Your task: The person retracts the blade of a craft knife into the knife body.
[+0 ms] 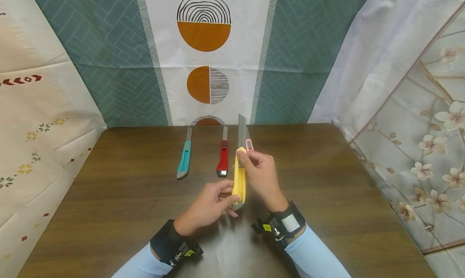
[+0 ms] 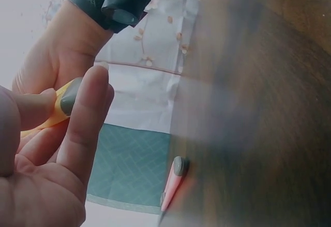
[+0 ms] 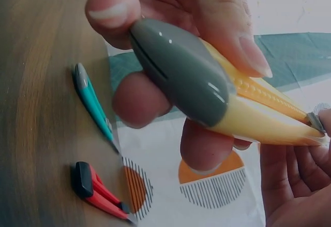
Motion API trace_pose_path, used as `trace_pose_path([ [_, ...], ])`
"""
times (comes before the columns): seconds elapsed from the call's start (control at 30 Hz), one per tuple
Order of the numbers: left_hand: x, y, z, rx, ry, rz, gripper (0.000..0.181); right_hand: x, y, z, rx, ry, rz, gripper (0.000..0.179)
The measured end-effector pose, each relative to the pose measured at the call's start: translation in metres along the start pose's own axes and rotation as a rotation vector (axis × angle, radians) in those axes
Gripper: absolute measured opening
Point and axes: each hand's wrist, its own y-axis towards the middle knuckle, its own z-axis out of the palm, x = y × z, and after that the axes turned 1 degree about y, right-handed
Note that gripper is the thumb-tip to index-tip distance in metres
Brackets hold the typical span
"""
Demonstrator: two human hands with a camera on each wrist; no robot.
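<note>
Both hands hold a yellow utility knife (image 1: 239,181) above the table, its long blade (image 1: 241,128) extended and pointing away from me. Near the grey end cap (image 3: 181,72), my left hand (image 1: 214,203) pinches the handle between thumb and fingers. My right hand (image 1: 262,175) grips the handle close to the blade end, thumb on its upper face. Behind the right hand lies a pink utility knife (image 2: 175,183), partly hidden in the head view. Beyond the hands, a red utility knife (image 1: 223,157) and a teal one (image 1: 185,157) lie on the table, blades out.
The brown wooden table (image 1: 127,213) reaches back to a hanging cloth (image 1: 247,48) with orange and black shapes. Patterned cloths hang at the left (image 1: 43,141) and right (image 1: 417,149) sides. Each wrist wears a black strap with a small camera.
</note>
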Motion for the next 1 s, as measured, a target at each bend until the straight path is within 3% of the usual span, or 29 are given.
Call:
trace_pose_path([
  [1.0, 0.0007, 0.0, -0.0021, -0.026, 0.014, -0.014, 0.045, 0.0004, -0.001, 0.0013, 0.031, 0.024, -0.014, 0.024],
])
